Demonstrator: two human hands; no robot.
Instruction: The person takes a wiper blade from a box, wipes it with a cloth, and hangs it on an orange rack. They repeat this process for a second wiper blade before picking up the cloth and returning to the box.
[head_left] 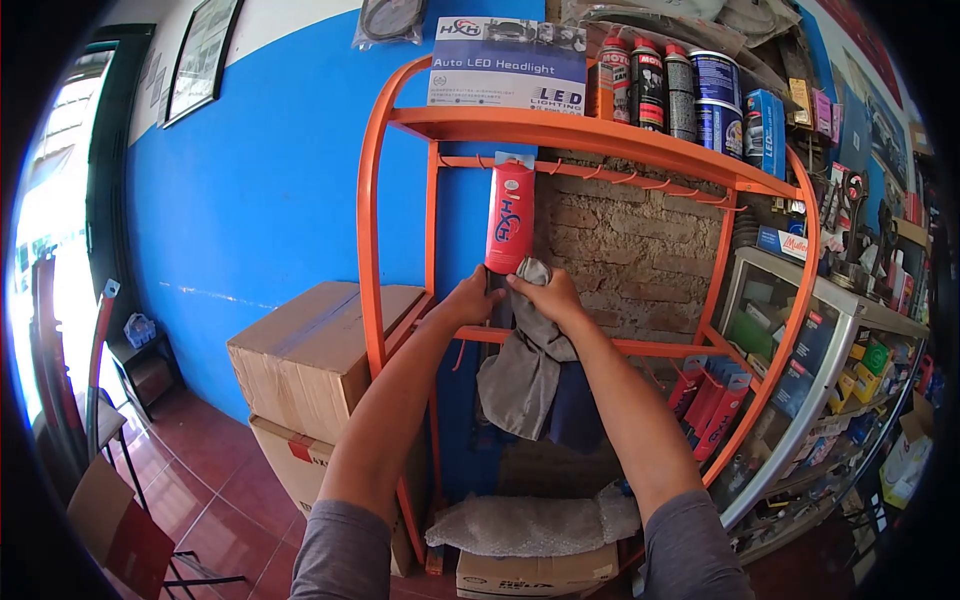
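Red package hangs from a hook on the orange rack, long axis vertical, top at twelve o'clock, printed lettering running upward. Right hand clamps a grey cloth at its base; left hand grips beside it at nine o'clock.

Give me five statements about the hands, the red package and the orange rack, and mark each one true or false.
1. The red package hangs from a hook under the top shelf of the orange rack. True.
2. The right hand holds a grey cloth. True.
3. The left hand rests on the cardboard box. False: it is up at the package's lower end.
4. The wall behind the rack is green. False: it is blue.
5. Spray cans stand on the top shelf. True.
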